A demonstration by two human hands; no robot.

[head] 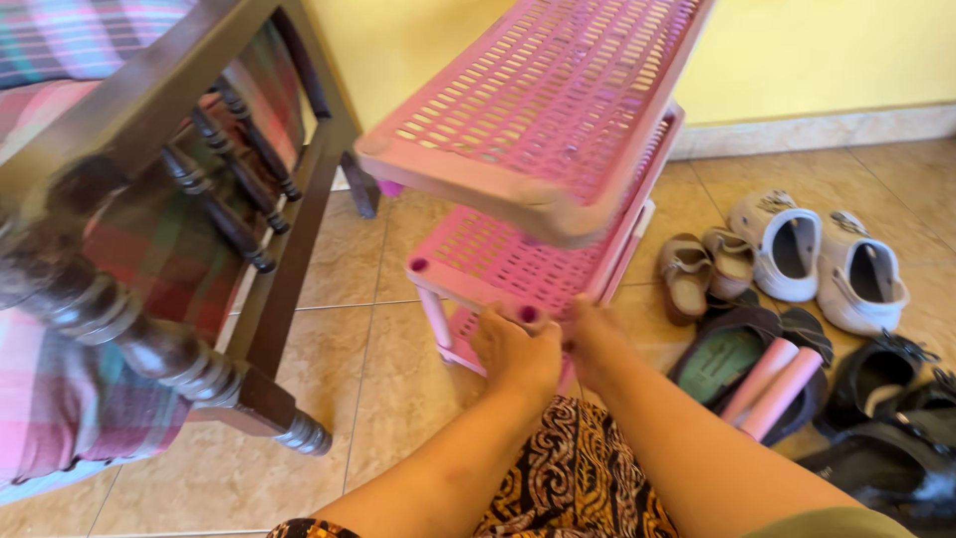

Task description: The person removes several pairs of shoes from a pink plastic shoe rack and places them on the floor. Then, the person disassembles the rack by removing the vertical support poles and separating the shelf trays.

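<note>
A pink plastic slatted shoe rack (pixel 558 90) stands on the tiled floor in front of me, with a top shelf and lower shelves (pixel 498 261) joined by pink posts. My left hand (pixel 516 351) rests at the front corner of a lower shelf, its fingers curled by a post socket. Close beside it, my right hand (pixel 594 343) touches the same front edge. What the fingers grip is hidden behind the hands. Two loose pink tubes (pixel 775 387) lie on a dark sandal to my right.
A dark wooden chair (pixel 249 329) with plaid cushions stands at the left. Shoes lie at the right: white clogs (pixel 817 254), tan sandals (pixel 702 269), black sandals (pixel 886 418). A yellow wall (pixel 817 50) with a tiled skirting runs behind. My patterned skirt (pixel 568 488) shows below.
</note>
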